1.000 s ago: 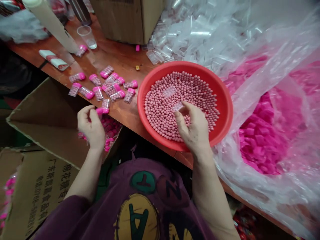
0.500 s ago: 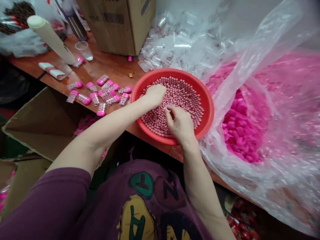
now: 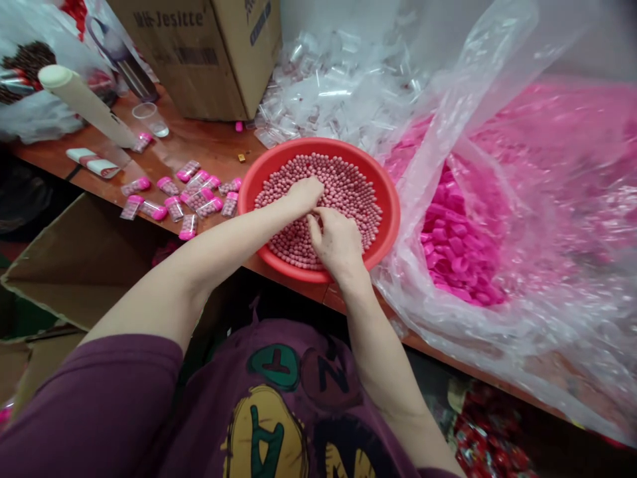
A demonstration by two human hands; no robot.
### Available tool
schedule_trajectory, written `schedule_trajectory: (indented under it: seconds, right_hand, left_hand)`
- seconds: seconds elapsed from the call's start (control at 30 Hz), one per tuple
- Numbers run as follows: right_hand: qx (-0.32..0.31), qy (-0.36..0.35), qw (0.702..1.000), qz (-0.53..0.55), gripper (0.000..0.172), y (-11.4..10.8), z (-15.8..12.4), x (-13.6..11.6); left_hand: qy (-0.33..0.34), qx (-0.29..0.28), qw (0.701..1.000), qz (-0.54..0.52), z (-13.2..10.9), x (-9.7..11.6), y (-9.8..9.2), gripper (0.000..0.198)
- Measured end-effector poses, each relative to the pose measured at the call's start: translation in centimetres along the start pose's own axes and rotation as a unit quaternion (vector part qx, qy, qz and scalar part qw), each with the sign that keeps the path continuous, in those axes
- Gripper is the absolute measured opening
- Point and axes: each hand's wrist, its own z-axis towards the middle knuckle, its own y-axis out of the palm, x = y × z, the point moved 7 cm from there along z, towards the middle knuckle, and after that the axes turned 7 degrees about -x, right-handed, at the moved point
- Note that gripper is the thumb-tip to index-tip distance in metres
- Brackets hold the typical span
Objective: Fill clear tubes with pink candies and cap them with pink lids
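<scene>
A red plastic basin (image 3: 391,199) of small pink beads (image 3: 348,182) sits in front of me, and both my hands are over it. My left hand (image 3: 305,194) is closed, its fingers curled down at the beads; what they hold is hidden. Close beside it, my right hand (image 3: 338,240) pinches thumb and fingers together around a small clear plastic container, now mostly hidden between the hands. To the left of the basin lie several filled clear containers (image 3: 203,199) with pink caps, holding the same kind of beads.
Behind the basin is a heap of clear containers (image 3: 328,93). At right, a plastic bag (image 3: 398,265) holds pink caps (image 3: 455,245). A cardboard box (image 3: 174,66), a plastic cup (image 3: 159,126), a tumbler (image 3: 127,63) and a pale roll (image 3: 84,103) stand behind left. An open carton (image 3: 94,255) is below.
The view has shifted, so the basin appears farther left. My right hand has drawn closer to my left, and the clear container at its fingertips is now mostly hidden.
</scene>
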Motion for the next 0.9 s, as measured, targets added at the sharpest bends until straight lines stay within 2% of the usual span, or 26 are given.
schedule_trajectory:
  seconds: [0.1, 0.17, 0.2, 0.23, 0.3, 0.37, 0.47, 0.53, 0.6, 0.67, 0.73, 0.83, 0.9]
  right_hand:
    - [0.047, 0.021, 0.998, 0.038, 0.035, -0.4, -0.2, 0.8]
    - [0.087, 0.024, 0.994, 0.069, 0.037, -0.5, -0.2, 1.4]
    - [0.112, 0.021, 0.990, 0.086, 0.039, -0.6, -0.2, 1.8]
    - [0.140, 0.016, 0.985, 0.104, 0.040, -0.7, -0.2, 2.1]
    - [0.195, 0.000, 0.971, 0.141, 0.042, -1.1, -0.5, 2.9]
    - [0.235, -0.010, 0.957, 0.172, 0.042, -1.4, -0.8, 3.6]
    - [0.239, 0.004, 0.954, 0.182, 0.043, -1.9, -0.9, 4.0]
    - [0.183, 0.046, 0.974, 0.128, 0.043, -1.9, -0.6, 3.7]
    - [0.057, 0.096, 0.993, 0.025, 0.043, -1.0, -0.1, 2.9]
    - [-0.103, 0.111, 0.986, -0.075, 0.041, 0.7, 0.1, 1.8]
    - [-0.222, 0.081, 0.964, -0.119, 0.036, 2.2, 0.0, 0.8]
    - [-0.291, 0.038, 0.950, -0.111, 0.031, 3.3, -0.1, 0.3]
    - [-0.275, 0.037, 0.956, -0.089, 0.031, 3.1, 0.3, 1.0]
  left_hand:
    - [-0.016, 0.001, 0.998, -0.066, -0.2, -0.5, -0.5, 0.004]
    - [0.007, 0.015, 0.979, -0.205, -1.6, -0.7, -1.4, 0.005]
    - [0.018, 0.024, 0.951, -0.307, -2.6, -0.8, -1.9, 0.008]
    - [0.025, 0.031, 0.909, -0.415, -3.8, -0.9, -2.2, 0.010]
    - [0.022, 0.021, 0.803, -0.595, -6.1, -0.7, -2.1, 0.013]
    - [0.010, -0.006, 0.727, -0.686, -8.4, 0.2, -1.4, 0.011]
    - [-0.001, -0.017, 0.649, -0.761, -11.1, 1.9, -0.2, 0.021]
    - [-0.018, -0.006, 0.617, -0.787, -12.1, 2.3, 0.5, 0.023]
    - [-0.030, 0.014, 0.597, -0.801, -12.6, 2.0, 0.9, 0.023]
    - [-0.030, 0.038, 0.590, -0.806, -12.7, 1.4, 1.1, 0.023]
    - [-0.027, 0.054, 0.590, -0.805, -12.6, 0.9, 1.1, 0.024]
    - [-0.027, 0.064, 0.593, -0.803, -12.4, 0.6, 1.4, 0.020]
    - [-0.029, 0.071, 0.594, -0.801, -12.3, 0.6, 1.5, 0.019]
